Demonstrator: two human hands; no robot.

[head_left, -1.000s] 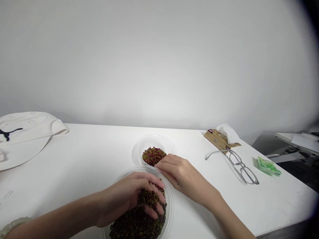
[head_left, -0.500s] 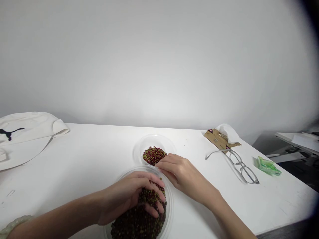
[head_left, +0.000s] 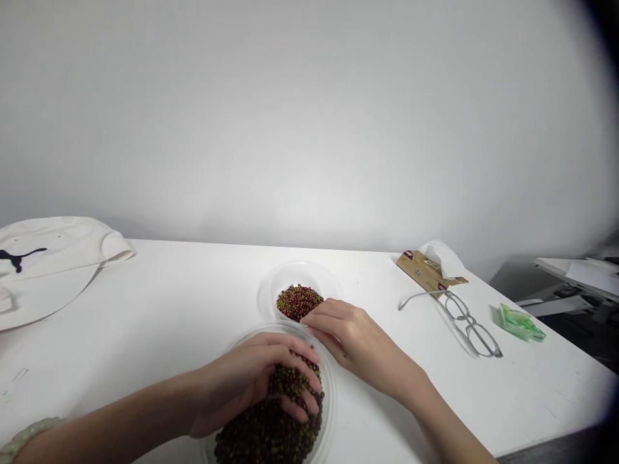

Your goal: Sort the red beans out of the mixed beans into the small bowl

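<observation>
Two clear plastic bowls of red and green beans stand one behind the other. Over the larger near bowl (head_left: 329,403) my left hand (head_left: 271,370) reaches in, its fingers apart and curved above the near beans (head_left: 275,432). Its fingertips touch or hover just over them; I cannot tell which. At the near right side of the far bowl (head_left: 312,270), my right hand (head_left: 345,332) has its fingers bent and pressed together. Its fingertips meet the edge of the far beans (head_left: 296,300), and whatever they pinch is hidden.
A white cap (head_left: 58,258) lies on the white table (head_left: 159,309) at the left. To the right are a brown tissue pack (head_left: 420,270) with a tissue sticking out, grey-framed glasses (head_left: 467,318) and a green packet (head_left: 522,322). A wall rises behind the table.
</observation>
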